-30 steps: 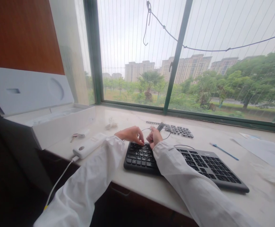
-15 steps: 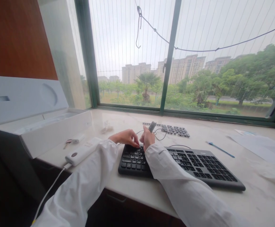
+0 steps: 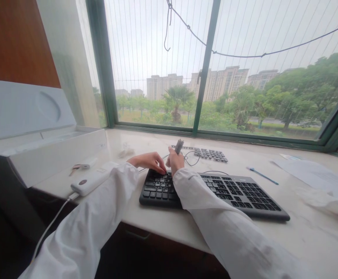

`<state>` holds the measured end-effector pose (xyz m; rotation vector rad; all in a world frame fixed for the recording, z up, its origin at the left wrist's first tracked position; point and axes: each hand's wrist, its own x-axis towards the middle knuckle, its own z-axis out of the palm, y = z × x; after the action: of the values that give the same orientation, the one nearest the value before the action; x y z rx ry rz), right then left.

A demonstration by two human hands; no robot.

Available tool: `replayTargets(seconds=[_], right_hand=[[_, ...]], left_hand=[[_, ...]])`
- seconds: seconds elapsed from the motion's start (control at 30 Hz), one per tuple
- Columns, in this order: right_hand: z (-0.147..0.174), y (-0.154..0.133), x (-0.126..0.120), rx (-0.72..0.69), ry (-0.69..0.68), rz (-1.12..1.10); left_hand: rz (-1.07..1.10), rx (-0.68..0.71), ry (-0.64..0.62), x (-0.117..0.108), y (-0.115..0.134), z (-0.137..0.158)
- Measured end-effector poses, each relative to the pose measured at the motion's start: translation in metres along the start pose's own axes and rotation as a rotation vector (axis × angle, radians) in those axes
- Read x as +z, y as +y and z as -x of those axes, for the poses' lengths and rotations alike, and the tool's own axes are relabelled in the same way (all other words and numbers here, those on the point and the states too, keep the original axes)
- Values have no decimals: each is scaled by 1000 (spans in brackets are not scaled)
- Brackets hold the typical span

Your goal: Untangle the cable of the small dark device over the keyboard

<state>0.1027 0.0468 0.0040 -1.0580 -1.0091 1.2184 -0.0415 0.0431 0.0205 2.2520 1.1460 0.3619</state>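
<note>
A black keyboard (image 3: 266, 213) lies on the pale desktop; many positions on its right part lack keycaps. My left hand (image 3: 151, 161) is over the keyboard's upper left, its thumb and fingers pinched together against the keys. Whatever lies between those fingertips is too small to make out. Close beside it, my right hand (image 3: 175, 161) is closed round a short dark grey stick-like tool (image 3: 179, 145) whose ragged end points up. The lower end of that tool is hidden by the hand. Loose keycaps (image 3: 212, 155) lie in rows behind the keyboard, with a thin black cable near them.
On the left are an open white box (image 3: 58, 149), a white power bank (image 3: 90, 183) with its cable, and keys (image 3: 80, 166). A blue pen (image 3: 263, 176), paper sheets (image 3: 305, 174) and crumpled tissue (image 3: 328, 203) lie to the right. The window (image 3: 154, 126) borders the desk's back.
The whole view has shifted slightly, so things appear a little further left and higher. Both hands keep nearly the same place over the keyboard, the dark tool still in my right hand.
</note>
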Motion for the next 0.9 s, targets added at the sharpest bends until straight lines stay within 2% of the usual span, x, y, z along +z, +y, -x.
replayTargets(seconds=[0.1, 0.2, 0.37, 0.53, 0.63, 0.73, 0.9], right_hand=[[-9, 2, -3, 89, 34, -62], [-18, 5, -5, 105, 28, -36], [-21, 12, -3, 14, -33, 1], [-7, 10, 0, -121, -26, 119], [1, 6, 0, -157, -14, 190], [-2, 7, 1, -111, -2, 152], [-22, 14, 1, 66, 58, -69]], left_hand=[[17, 0, 3, 0, -1, -1], [3, 1, 10, 0, -2, -3], [-20, 28, 16, 0, -5, -4], [11, 51, 20, 1, -2, -3], [32, 42, -3, 2, 1, -2], [43, 37, -11, 3, 0, -3], [36, 2, 6, 4, -5, -6]])
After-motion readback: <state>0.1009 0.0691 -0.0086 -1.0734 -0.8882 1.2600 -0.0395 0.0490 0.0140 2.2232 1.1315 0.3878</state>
